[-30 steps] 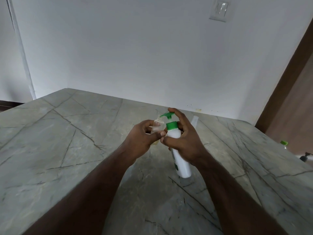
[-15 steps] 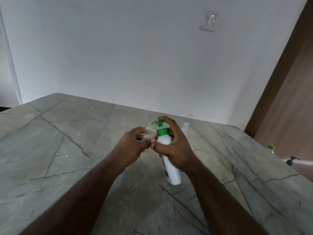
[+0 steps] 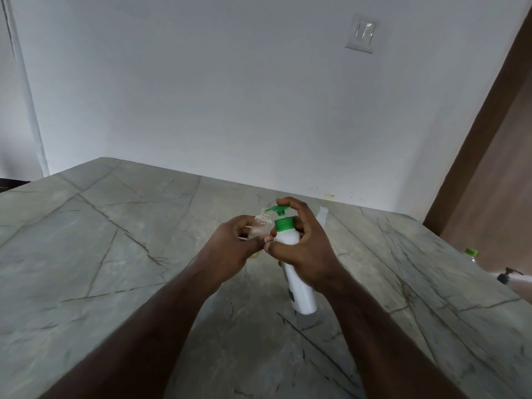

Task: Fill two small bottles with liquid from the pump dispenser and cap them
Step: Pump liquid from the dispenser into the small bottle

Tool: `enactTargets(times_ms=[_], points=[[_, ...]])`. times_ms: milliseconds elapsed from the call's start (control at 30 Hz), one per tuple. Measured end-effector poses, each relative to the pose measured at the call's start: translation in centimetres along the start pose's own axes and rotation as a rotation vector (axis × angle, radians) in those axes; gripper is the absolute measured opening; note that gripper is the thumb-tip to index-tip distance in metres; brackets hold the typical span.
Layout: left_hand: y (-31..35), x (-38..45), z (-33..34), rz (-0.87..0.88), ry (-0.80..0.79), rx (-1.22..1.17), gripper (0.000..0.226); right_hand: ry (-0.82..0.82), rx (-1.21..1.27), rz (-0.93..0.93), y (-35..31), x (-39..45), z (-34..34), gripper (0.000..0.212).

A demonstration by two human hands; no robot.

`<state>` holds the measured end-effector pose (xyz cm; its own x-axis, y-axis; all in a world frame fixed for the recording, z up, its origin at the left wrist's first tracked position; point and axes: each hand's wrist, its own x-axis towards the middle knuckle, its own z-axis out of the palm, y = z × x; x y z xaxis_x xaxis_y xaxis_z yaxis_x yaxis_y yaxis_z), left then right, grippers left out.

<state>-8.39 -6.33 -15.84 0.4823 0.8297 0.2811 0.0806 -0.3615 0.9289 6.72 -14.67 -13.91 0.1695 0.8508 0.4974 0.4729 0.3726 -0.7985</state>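
The right hand [image 3: 305, 249] has its fingers [image 3: 300, 210] curled round the neck of the white pump dispenser [image 3: 299, 286], one fingertip on top of the green pump head [image 3: 277, 210]; the dispenser stands on the grey veined counter [image 3: 115, 254], leaning a little. The left hand [image 3: 233, 249] grips a small clear bottle [image 3: 260, 227] just beside the dispenser, fingers wrapped about its body, its open mouth held under the green spout; thumb tips of both hands nearly meet in front of the dispenser.

Behind the right hand a second pale small bottle [image 3: 322, 216] stands on the counter, partly hidden by the fingers; whether it is capped I cannot tell. A white wall [image 3: 230, 110] rises at the counter's far edge, carrying a switch plate [image 3: 361, 34]; a brown door frame [image 3: 475, 139] slants down at the right. Past the counter's right edge a green-capped bottle [image 3: 470, 253] and a dark pump top [image 3: 508, 275] show, well apart from the hands. The counter spreads wide to the left and toward the viewer; its left corner falls away near the wall.
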Motion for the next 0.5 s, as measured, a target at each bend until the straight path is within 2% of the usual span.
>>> enactTargets(times_ms=[267, 500], points=[[0.29, -0.14, -0.1, 0.003, 0.016, -0.052, 0.041, -0.025, -0.059, -0.011, -0.06, 0.11, 0.35, 0.085], [0.22, -0.11, -0.08, 0.005, 0.012, -0.012, 0.042, 0.001, -0.01, -0.018, -0.04, 0.04, 0.14, 0.073]])
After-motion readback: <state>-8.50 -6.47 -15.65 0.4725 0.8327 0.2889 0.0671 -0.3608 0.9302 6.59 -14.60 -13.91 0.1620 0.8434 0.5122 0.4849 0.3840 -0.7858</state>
